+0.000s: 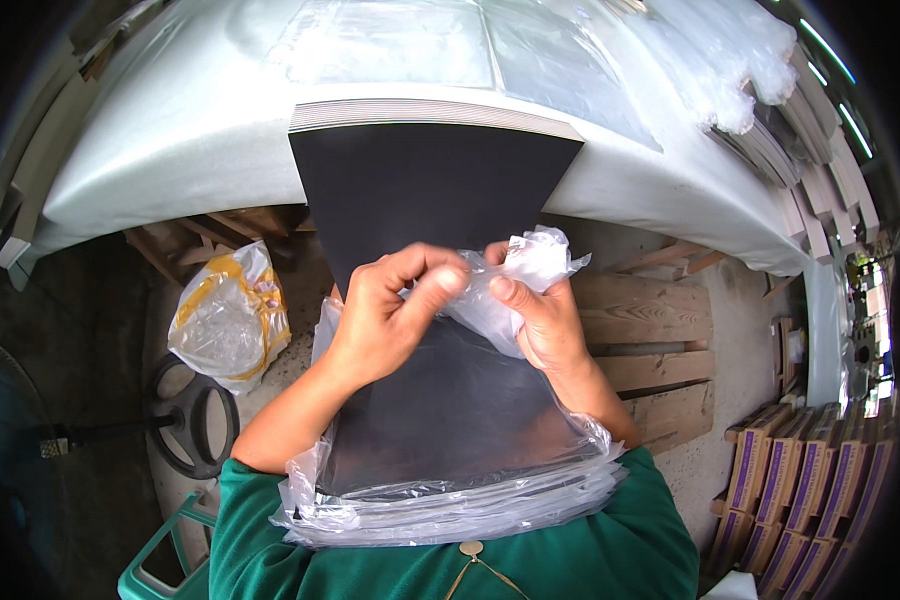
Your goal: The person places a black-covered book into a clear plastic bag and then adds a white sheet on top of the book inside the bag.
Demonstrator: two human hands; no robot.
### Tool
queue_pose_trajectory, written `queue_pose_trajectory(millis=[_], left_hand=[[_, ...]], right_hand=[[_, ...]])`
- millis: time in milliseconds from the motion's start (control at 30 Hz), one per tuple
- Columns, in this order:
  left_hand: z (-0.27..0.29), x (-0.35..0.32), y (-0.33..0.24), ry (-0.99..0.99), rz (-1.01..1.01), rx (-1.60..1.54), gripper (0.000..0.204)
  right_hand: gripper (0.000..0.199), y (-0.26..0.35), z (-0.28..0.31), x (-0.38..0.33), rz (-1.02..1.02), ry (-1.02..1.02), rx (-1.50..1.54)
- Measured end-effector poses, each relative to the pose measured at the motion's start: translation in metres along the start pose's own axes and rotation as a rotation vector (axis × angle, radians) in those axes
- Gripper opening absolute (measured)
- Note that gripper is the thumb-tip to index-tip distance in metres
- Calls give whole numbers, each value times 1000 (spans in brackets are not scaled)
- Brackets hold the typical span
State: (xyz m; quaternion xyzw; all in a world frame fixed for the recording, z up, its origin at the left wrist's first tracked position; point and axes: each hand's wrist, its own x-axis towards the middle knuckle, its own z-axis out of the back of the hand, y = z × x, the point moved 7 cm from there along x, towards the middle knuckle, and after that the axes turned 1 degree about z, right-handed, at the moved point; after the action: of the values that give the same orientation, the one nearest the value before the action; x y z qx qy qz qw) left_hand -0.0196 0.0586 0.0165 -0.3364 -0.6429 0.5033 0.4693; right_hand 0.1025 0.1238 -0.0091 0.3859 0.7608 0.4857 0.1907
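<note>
Crumpled clear plastic film (542, 258) is bunched in my right hand (540, 320), its thumb pressed over the film. Beside it, my left hand (395, 300) has curled fingers, with thumb and forefinger closed at the film's left edge. Both hands are above a stack of black sheets in clear plastic bags (440, 410), which lies against my body and forearms. Ahead of my hands, a thick stack of black boards with pale edges (435, 185) slopes from the table edge toward me. Its lower end is hidden behind my hands and the film.
A table with a pale cover (220, 160) spans the front, with clear plastic sheets (390, 45) on it. On the floor at left are a plastic bag with yellow tape (232, 315) and a black round fan base (195, 415). Wooden pallet slats (645, 310) and stacked cartons (805, 480) are at right.
</note>
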Motion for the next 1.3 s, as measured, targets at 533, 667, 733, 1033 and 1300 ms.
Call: queue_pose_trajectory(millis=[533,667,733,1033,1300], left_hand=[[11,13,2,24,182,-603,21],[-26,-19,6,671,254,130,28],[-28,-38,19,1102,273,209,27],[23,-35,39,1006,270,403,44],[78,-14,61,77,523,-880,35]], right_hand=[[21,8,-5,-10,-194,334,63],[19,38,16,6,75,190,294],[19,56,29,6,-78,280,536],[20,44,80,7,-70,34,280],[40,4,50,-24,-173,664,334]])
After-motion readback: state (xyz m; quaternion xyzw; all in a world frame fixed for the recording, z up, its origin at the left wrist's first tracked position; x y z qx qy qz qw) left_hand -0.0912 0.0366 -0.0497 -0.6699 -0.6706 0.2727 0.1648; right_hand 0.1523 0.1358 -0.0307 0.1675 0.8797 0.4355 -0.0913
